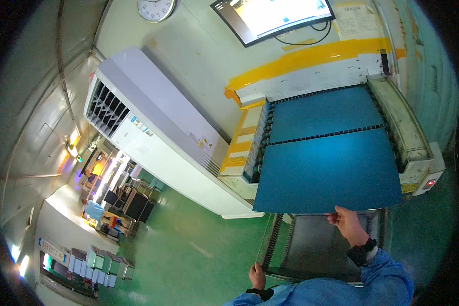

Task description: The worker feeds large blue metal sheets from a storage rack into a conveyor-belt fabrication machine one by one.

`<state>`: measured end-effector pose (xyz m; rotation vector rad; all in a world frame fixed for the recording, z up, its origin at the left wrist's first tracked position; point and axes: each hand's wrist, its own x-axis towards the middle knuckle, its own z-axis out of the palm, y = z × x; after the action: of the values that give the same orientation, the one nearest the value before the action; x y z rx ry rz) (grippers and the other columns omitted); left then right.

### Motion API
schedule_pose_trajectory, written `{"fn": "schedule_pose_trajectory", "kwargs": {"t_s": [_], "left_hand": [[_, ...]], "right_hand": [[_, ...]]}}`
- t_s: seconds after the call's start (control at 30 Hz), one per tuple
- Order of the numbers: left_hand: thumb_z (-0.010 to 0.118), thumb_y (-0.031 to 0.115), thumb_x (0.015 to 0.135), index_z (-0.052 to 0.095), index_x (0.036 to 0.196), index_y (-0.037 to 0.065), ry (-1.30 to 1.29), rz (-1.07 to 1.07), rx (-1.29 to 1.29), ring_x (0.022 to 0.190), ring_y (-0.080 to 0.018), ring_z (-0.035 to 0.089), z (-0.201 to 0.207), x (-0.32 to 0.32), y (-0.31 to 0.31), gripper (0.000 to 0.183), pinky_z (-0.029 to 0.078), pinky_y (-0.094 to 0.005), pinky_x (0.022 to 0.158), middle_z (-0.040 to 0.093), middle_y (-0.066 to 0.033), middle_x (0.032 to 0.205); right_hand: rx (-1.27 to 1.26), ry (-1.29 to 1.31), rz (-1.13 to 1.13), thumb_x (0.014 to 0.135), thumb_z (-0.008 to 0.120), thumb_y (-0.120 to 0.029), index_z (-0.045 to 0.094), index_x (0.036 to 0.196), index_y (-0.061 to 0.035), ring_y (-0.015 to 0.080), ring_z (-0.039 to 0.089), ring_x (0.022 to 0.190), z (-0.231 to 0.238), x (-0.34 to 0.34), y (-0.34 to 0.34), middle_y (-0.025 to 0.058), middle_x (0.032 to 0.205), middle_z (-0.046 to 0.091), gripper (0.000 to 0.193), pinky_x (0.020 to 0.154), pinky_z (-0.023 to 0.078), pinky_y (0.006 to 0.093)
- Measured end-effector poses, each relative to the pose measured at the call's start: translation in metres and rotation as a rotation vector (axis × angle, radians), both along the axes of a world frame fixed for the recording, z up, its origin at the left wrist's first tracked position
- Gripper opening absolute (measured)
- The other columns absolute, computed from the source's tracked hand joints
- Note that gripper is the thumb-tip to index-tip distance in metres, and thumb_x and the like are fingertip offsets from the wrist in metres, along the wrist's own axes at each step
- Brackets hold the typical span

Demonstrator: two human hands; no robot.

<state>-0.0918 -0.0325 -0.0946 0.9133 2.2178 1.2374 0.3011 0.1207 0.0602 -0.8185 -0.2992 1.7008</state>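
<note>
A large blue sheet (326, 173) lies on the roller conveyor, its near edge jutting past the machine's end. My right hand (349, 227) pinches that near edge, thumb and fingers closed on it. Lower down, my left hand (257, 276) is closed at the bottom of a thin pale edge (262, 242) beside the slotted rack (283, 247); whether this is a sheet seen edge-on or part of the rack, I cannot tell. Farther in on the rollers lies a second blue panel (324, 113), behind a narrow gap showing rollers.
The conveyor's right side rail (400, 120) ends in a box with a lit red display (431, 183). At left stands a tall white air-conditioning unit (163, 137). A screen (278, 18) and a clock (156, 7) hang on the wall. Far left, a person (93, 209) sits near workbenches.
</note>
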Motion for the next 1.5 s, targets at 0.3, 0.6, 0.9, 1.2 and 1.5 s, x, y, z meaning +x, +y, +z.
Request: {"fn": "schedule_pose_trajectory", "kwargs": {"t_s": [0.3, 0.6, 0.9, 1.2, 1.5], "left_hand": [[0.049, 0.043, 0.097, 0.065, 0.091, -0.006, 0.05, -0.015, -0.05, 0.071, -0.0302, 0.061, 0.002, 0.0, -0.005, 0.052, 0.048, -0.0421, 0.068, 0.066, -0.0218, 0.078], [0.048, 0.044, 0.099, 0.065, 0.095, -0.006, 0.008, -0.041, -0.068, 0.075, -0.029, 0.06, -0.02, -0.015, -0.01, 0.053, 0.046, -0.0429, 0.068, 0.066, -0.0203, 0.084], [0.049, 0.047, 0.099, 0.06, 0.09, -0.003, -0.098, -0.025, 0.0, 0.072, -0.0186, 0.054, 0.0, 0.002, 0.0, 0.053, 0.045, -0.0355, 0.066, 0.061, -0.0099, 0.079], [0.048, 0.051, 0.099, 0.062, 0.097, -0.003, -0.123, -0.053, 0.002, 0.068, -0.0156, 0.053, 0.012, 0.004, 0.0, 0.055, 0.044, -0.0325, 0.059, 0.062, -0.0072, 0.08], [0.048, 0.051, 0.099, 0.063, 0.098, -0.001, -0.168, -0.023, -0.017, 0.064, -0.0141, 0.054, 0.012, 0.005, 0.002, 0.055, 0.043, -0.0302, 0.055, 0.063, -0.0071, 0.082]], "right_hand": [[0.005, -0.018, 0.008, 0.096, 0.06, -0.022, 0.058, 0.094, -0.0001, 0.0259, 0.065, 0.076, -0.008, 0.005, 0.003, 0.0181, 0.091, 0.067, 0.022, 0.07, 0.053, 0.0407], [0.074, -0.049, 0.059, 0.101, 0.052, -0.021, 0.058, 0.091, 0.0014, 0.0229, 0.06, 0.076, 0.001, 0.006, 0.014, 0.0148, 0.089, 0.063, 0.025, 0.072, 0.05, 0.039], [0.052, -0.059, 0.068, 0.097, 0.06, -0.025, 0.062, 0.09, -0.0016, 0.0203, 0.06, 0.077, 0.001, 0.014, 0.019, 0.0145, 0.09, 0.066, 0.025, 0.076, 0.049, 0.036], [0.068, -0.074, 0.068, 0.094, 0.063, -0.024, 0.059, 0.09, -0.0039, 0.0195, 0.062, 0.075, -0.01, 0.016, 0.034, 0.0168, 0.094, 0.068, 0.021, 0.072, 0.051, 0.0344], [0.066, -0.052, 0.071, 0.094, 0.062, -0.025, 0.058, 0.09, -0.0055, 0.0185, 0.062, 0.073, -0.008, 0.017, 0.046, 0.0184, 0.097, 0.069, 0.02, 0.072, 0.051, 0.0341]]}}
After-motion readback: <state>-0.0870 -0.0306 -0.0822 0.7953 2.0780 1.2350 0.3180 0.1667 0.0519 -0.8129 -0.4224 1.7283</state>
